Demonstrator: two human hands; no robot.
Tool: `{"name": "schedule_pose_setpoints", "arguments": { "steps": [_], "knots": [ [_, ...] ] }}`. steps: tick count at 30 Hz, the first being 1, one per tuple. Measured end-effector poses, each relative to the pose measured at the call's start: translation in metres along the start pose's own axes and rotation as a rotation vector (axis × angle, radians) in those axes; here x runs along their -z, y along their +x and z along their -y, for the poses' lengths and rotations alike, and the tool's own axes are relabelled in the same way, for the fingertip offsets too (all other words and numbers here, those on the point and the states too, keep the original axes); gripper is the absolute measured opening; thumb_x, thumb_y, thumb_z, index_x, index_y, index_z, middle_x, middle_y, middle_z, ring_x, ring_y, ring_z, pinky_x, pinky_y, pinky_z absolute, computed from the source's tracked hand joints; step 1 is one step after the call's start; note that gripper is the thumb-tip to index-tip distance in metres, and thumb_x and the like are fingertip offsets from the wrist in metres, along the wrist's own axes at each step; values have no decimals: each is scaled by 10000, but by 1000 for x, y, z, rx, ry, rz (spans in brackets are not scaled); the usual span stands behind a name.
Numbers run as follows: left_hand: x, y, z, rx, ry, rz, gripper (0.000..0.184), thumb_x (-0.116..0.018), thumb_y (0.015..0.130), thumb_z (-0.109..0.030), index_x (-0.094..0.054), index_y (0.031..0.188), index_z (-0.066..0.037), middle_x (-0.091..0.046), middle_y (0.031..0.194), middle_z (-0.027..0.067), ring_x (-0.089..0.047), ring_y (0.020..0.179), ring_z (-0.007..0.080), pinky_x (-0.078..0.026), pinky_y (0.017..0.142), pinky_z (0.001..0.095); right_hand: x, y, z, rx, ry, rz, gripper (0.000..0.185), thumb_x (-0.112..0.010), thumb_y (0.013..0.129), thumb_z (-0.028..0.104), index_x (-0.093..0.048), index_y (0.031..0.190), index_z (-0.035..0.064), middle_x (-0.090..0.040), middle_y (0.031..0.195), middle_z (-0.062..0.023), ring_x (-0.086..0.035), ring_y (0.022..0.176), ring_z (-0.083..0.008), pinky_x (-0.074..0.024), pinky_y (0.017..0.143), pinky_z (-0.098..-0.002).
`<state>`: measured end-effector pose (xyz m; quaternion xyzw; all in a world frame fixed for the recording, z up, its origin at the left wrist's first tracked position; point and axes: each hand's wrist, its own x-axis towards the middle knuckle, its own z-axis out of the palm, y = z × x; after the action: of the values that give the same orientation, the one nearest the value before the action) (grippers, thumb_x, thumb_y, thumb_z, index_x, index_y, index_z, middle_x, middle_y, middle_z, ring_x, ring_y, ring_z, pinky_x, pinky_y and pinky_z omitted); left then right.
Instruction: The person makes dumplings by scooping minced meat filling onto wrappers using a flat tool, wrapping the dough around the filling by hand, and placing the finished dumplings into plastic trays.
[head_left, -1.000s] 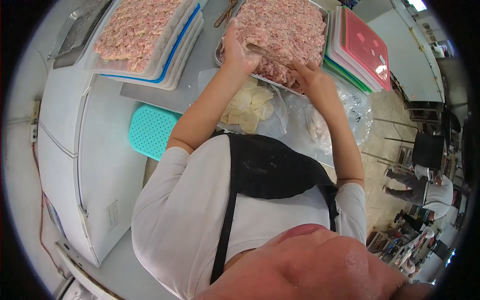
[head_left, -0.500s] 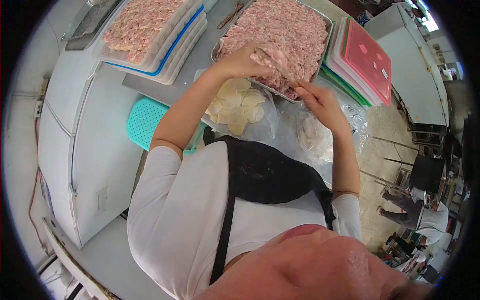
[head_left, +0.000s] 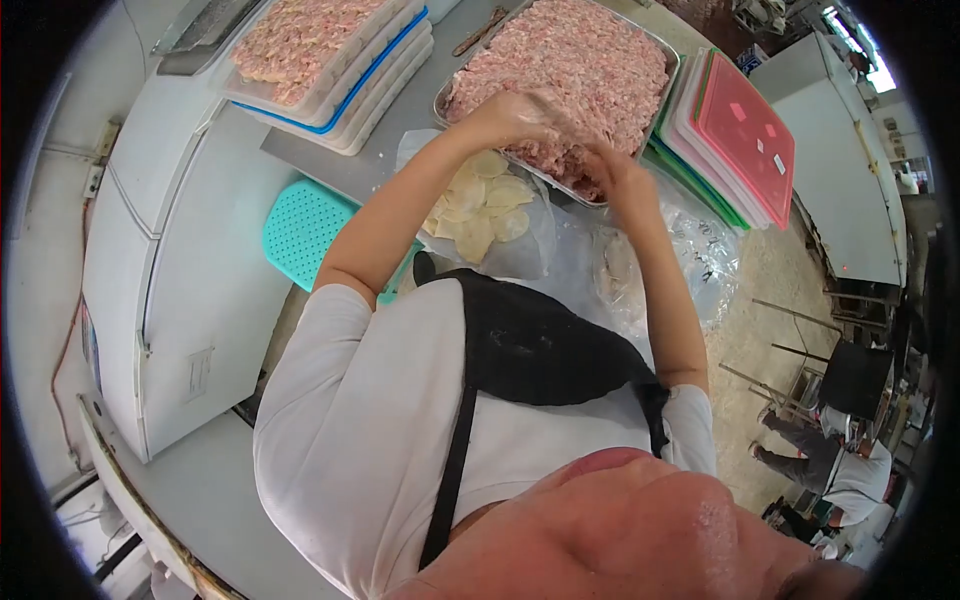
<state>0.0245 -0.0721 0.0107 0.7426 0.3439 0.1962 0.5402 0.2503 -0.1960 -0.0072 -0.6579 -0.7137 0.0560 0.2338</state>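
Note:
Motion blurs both hands over the near edge of a metal tray (head_left: pixel 672 100) heaped with ground meat (head_left: pixel 565 65). My left hand (head_left: pixel 515 118) has curled fingers; what they hold is smeared. Close by on the right, my right hand (head_left: pixel 622 175) is closed on a thin, flat tool (head_left: pixel 572 130), perhaps a knife or spatula, which points toward the left hand. A darker hollow in the meat lies beside the right hand. Below my left forearm, thin pale round wrappers (head_left: pixel 480 210) are spread on a plastic sheet (head_left: pixel 538 235).
Stacked plastic containers (head_left: pixel 345 110), the top one filled with meat, stand left. A brown-handled utensil (head_left: pixel 480 30) lies behind. Coloured lids (head_left: pixel 745 130) are piled right of the tray, above clear plastic bags (head_left: pixel 690 265). A turquoise perforated stool (head_left: pixel 305 230) and another person (head_left: pixel 850 470) are farther off.
My hands have come closer together, and the tool has become blurred between them. The pale lump seen by the left hand is no longer distinct. The view has shifted slightly.

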Motion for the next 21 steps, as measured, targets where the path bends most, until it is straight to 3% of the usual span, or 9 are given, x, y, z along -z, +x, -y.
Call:
{"name": "schedule_pose_setpoints", "arguments": {
  "steps": [1,4,8,9,12,13,16,20,21],
  "knots": [
    [2,-13,-20,10,-28,1,566,-747,768,-309,-550,1250,-88,-649,1029,90,-618,837,139,-511,702,286,14,3,-4,-194,-303,191,266,-550,910,311,-653,1115,176,-653,1009,-164,-636,896,-337,-494,737,-421],
    [17,-19,-24,-124,149,-106,657,-749,762,-347,-491,1303,-80,-617,1157,131,-625,906,200,-514,756,312,47,-7,4,-196,-177,208,277,-543,909,322,-666,1104,169,-659,990,-172,-630,891,-353,-494,738,-423],
    [27,-31,-30,-430,286,-184,677,-748,741,-404,-513,1277,-61,-604,1178,172,-606,994,292,-485,871,377,79,-21,17,-196,312,-8,311,-580,921,273,-643,1155,78,-667,834,-116,-607,723,-178,-475,677,-303],
    [28,-30,-31,-428,313,-134,668,-748,736,-407,-529,1260,-56,-603,1177,181,-601,1009,303,-472,893,383,88,-21,31,-194,440,46,344,-595,924,263,-620,1174,28,-629,795,-74,-526,711,-108,-442,669,-241],
    [31,-28,-33,-444,404,-20,644,-750,722,-412,-569,1215,-40,-602,1172,201,-584,1060,329,-445,939,391,61,-22,55,48,391,76,330,-584,931,259,-624,1156,21,-622,774,-72,-524,706,-90,-443,659,-241],
    [32,-28,-32,-462,438,-17,637,-752,719,-410,-579,1202,-34,-603,1171,203,-576,1080,331,-443,942,389,58,-21,59,-93,432,228,312,-588,924,236,-623,1158,33,-643,801,-102,-580,721,-147,-463,677,-288],
    [37,-27,-24,-456,424,-81,646,-756,712,-404,-581,1201,-20,-595,1186,209,-559,1120,335,-437,954,389,82,-6,64,119,130,38,297,-593,911,219,-624,1150,45,-652,854,-136,-631,756,-250,-476,691,-340],
    [61,-35,-35,-252,174,45,647,-761,710,-390,-578,1208,-20,-557,1247,212,-574,1099,339,-448,949,376,84,-8,116,41,-38,-92,266,-607,887,258,-660,1075,77,-654,871,-144,-627,799,-340,-492,679,-371],
    [64,-35,-30,-355,268,-43,630,-763,711,-379,-583,1198,-22,-568,1229,210,-588,1069,333,-458,932,369,73,-3,115,70,-36,-98,258,-605,889,255,-659,1070,79,-651,857,-139,-625,789,-342,-492,670,-373]
  ]
}}
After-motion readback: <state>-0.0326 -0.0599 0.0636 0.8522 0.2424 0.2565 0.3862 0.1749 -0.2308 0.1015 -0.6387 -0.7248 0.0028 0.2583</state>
